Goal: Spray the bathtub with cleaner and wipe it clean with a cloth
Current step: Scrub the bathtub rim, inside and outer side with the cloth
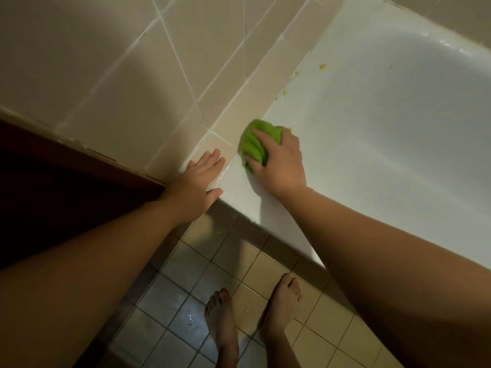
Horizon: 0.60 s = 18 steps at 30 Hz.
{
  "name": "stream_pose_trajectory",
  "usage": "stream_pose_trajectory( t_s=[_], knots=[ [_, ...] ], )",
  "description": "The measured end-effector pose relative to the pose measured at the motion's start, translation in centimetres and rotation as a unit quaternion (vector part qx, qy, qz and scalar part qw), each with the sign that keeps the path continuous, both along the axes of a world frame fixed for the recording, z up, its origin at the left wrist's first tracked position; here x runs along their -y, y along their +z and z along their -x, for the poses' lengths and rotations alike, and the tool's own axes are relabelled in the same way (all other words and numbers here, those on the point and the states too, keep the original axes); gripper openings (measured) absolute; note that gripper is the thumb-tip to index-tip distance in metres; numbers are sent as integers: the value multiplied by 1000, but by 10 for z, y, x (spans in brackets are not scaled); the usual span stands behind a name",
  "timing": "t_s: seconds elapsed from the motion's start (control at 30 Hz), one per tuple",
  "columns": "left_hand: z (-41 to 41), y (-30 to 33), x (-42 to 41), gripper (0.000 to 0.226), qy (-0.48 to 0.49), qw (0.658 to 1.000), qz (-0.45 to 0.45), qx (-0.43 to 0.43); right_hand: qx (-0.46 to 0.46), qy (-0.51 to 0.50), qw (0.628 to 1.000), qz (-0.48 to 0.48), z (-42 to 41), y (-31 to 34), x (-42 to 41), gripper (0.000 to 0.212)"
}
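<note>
The bathtub (372, 123) fills the right side. On its near corner rim lies the cloth (256, 144), under the right hand (276, 158). Just left of the tub, the left hand (196, 179) rests on the tiled ledge (239, 102), apparently flat. Two feet (252, 314) stand on the floor (186, 301) before the tub.

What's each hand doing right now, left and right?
Left hand: open, fingers straight, resting flat on the tiled ledge beside the tub.
Right hand: gripping the green cloth, pressing it on the tub rim.
</note>
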<state>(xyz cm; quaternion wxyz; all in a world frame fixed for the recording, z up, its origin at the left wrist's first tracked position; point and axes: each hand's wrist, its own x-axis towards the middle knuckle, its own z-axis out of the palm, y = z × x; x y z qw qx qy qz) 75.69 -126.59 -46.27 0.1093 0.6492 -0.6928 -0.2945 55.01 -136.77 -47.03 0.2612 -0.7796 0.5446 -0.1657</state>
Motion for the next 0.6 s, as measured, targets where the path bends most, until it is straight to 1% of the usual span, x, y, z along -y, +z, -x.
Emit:
stream_pose_trajectory(
  t_s=[0.07,0.13,0.2,0.3,0.37,0.4,0.43,0.5,0.6],
  knots=[
    [-1,-1,1,75,2,1000,-5,-3,-21,77,997,21,7,4,-21,64],
    [-2,-1,1,76,2,1000,-11,-6,-21,98,995,25,22,3,-48,64],
    [-2,-1,2,76,-3,1000,-12,-5,-4,51,999,2,36,0,-60,63],
    [-3,-2,0,78,-14,1000,3,4,7,-47,999,-11,28,-4,-27,59],
    [-4,-4,0,78,-17,1000,10,4,-6,-75,997,-8,11,-3,7,58],
    [-4,-5,0,78,-18,1000,14,2,-19,-71,997,1,4,-3,19,57],
    [-4,-6,0,78,-17,1000,17,1,-33,-52,998,6,-2,-1,24,57],
    [-4,-5,-1,77,-13,1000,21,-4,-48,25,999,10,-4,4,13,61],
    [-6,-1,-3,74,-6,1000,20,-13,-31,138,990,13,18,9,-41,65]
  ],
)
